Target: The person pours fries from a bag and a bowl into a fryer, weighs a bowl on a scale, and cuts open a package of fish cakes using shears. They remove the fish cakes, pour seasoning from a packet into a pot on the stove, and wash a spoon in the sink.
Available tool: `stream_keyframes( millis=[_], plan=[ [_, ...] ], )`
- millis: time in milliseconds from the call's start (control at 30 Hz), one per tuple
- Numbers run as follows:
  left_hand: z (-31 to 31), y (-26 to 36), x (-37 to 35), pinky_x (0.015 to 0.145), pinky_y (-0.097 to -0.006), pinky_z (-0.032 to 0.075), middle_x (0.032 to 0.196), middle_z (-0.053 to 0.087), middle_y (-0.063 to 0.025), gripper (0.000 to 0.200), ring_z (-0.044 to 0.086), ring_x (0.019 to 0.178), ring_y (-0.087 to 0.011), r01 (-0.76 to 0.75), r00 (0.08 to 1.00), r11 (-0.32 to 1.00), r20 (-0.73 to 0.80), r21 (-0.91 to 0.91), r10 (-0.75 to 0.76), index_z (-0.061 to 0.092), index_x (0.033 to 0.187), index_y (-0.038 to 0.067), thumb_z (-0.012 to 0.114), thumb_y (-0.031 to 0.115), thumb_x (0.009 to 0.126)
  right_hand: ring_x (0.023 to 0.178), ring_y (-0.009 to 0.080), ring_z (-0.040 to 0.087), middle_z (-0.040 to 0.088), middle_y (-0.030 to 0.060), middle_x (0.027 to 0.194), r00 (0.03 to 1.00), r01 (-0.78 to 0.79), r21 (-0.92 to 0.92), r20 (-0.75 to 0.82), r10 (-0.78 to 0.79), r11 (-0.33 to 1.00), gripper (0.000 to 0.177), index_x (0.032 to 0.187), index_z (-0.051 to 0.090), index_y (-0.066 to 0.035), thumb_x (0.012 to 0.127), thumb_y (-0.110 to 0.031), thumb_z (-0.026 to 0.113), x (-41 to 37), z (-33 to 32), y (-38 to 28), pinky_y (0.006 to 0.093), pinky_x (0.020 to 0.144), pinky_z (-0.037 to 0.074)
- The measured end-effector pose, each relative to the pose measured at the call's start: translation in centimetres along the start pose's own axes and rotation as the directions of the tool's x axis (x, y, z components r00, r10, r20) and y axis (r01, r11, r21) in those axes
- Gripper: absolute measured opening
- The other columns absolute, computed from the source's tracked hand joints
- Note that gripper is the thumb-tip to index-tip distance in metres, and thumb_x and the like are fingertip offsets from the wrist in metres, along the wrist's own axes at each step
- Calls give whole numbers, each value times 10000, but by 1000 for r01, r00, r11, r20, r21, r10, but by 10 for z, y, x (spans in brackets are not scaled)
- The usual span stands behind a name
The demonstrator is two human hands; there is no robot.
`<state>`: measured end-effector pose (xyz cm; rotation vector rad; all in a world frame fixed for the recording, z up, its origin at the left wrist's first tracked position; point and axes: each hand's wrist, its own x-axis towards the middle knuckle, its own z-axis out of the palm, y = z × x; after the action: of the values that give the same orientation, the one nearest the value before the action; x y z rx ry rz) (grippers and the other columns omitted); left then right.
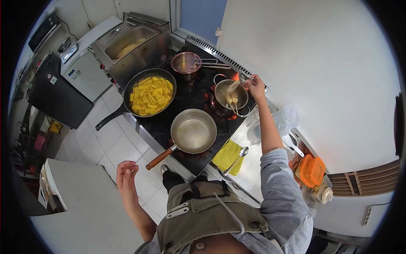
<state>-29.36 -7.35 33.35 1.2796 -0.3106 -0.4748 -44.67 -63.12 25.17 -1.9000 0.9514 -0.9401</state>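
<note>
My right hand (pixel 256 89) is closed beside the rim of a small steel pot (pixel 244 95), its fingers pinched on a shiny metal utensil (pixel 244 78) whose kind I cannot make out. Pale pieces of food (pixel 231 96) are in that pot, which sits over a lit burner. Loosely curled and holding nothing, my left hand (pixel 126 174) hangs over the floor, left of the wooden handle (pixel 161 158) of a saucepan. The saucepan (pixel 193 131) stands at the front of the black stove (pixel 158 132) with clear liquid in it.
A black frying pan (pixel 111 118) with yellow pieces stands at left. Behind is a lidded pot (pixel 186 63), beside a steel fryer (pixel 148 53). A spoon (pixel 237 160) lies on a yellow-green cloth (pixel 226 154) right of the stove. Farther right are a clear jug (pixel 286 117) and an orange container (pixel 312 170).
</note>
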Motion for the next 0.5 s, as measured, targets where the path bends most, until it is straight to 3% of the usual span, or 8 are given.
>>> stream_keyframes(
  millis=[100, 167, 200, 300, 333, 400, 433, 500],
  plan=[
    [0, 2, -2, 880, -306, 400, 987, 549, -64, 171, 511, 911, -133, -7, 1000, 1000, 0, 6, 7, 507, 1016, 41, 467, 120, 870, 755, 127, 576, 583, 50, 834, 999, -18, 77, -33, 21, 997, 263, 1003, 493, -9, 767, 23, 605, -5, 1, -11, 242, 656, 478],
    [0, 2, -2, 879, -307, 401, 984, 550, -64, 172, 513, 906, -134, -11, 1000, 1000, 2, -1, 11, 507, 1017, 41, 466, 120, 870, 795, 173, 591, 567, 69, 877, 981, -158, 539, -7, 192, 827, 246, 1005, 495, -7, 780, 1, 593, -15, -1, -30, 296, 735, 509],
    [1, 3, -3, 879, -307, 401, 984, 550, -64, 172, 513, 906, -134, -12, 1000, 1000, 1, -1, 13, 507, 1017, 41, 466, 120, 870, 795, 173, 591, 567, 69, 877, 981, -158, 540, -6, 191, 827, 246, 1005, 495, -7, 780, 1, 593, -17, -1, -29, 296, 735, 509],
    [0, 2, -5, 877, -308, 403, 980, 551, -63, 172, 516, 901, -136, 0, 1000, 1000, -8, 11, 0, 509, 1016, 41, 464, 114, 867, 872, 160, 564, 548, 68, 928, 966, -143, 857, 12, 258, 496, 206, 987, 495, -29, 804, -5, 584, -19, -3, -28, 324, 846, 489],
    [-2, 2, -6, 877, -308, 403, 981, 552, -64, 171, 518, 900, -138, 8, 1000, 1000, -17, 21, -8, 511, 1014, 41, 461, 110, 865, 872, 160, 564, 548, 68, 928, 966, -144, 855, 13, 258, 497, 206, 987, 495, -29, 804, -5, 584, -19, -5, -27, 324, 846, 489],
    [-8, -1, -7, 877, -308, 403, 981, 552, -65, 171, 520, 899, -140, 16, 999, 999, -30, 28, -15, 513, 1012, 42, 458, 105, 863, 866, 141, 564, 567, 46, 933, 963, -112, 979, 64, 263, 172, 187, 980, 529, -50, 808, -24, 598, -21, -10, -27, 294, 822, 495],
    [-13, -2, -7, 867, -299, 396, 993, 548, -57, 183, 519, 906, -138, 25, 999, 999, -25, 41, -24, 512, 1025, 58, 480, 139, 864, 857, 131, 563, 587, 26, 935, 948, -148, 985, 116, 295, 89, 150, 962, 560, -62, 821, -79, 609, -22, -13, -27, 268, 785, 497],
    [-16, -2, -10, 856, -290, 389, 1006, 543, -48, 200, 519, 914, -137, 28, 999, 999, -37, 43, -26, 510, 1038, 74, 502, 173, 865, 853, 129, 564, 592, 23, 931, 964, -184, 983, 178, 198, 12, 129, 953, 567, -66, 833, -96, 600, -26, -14, -36, 262, 766, 498]
  ],
)
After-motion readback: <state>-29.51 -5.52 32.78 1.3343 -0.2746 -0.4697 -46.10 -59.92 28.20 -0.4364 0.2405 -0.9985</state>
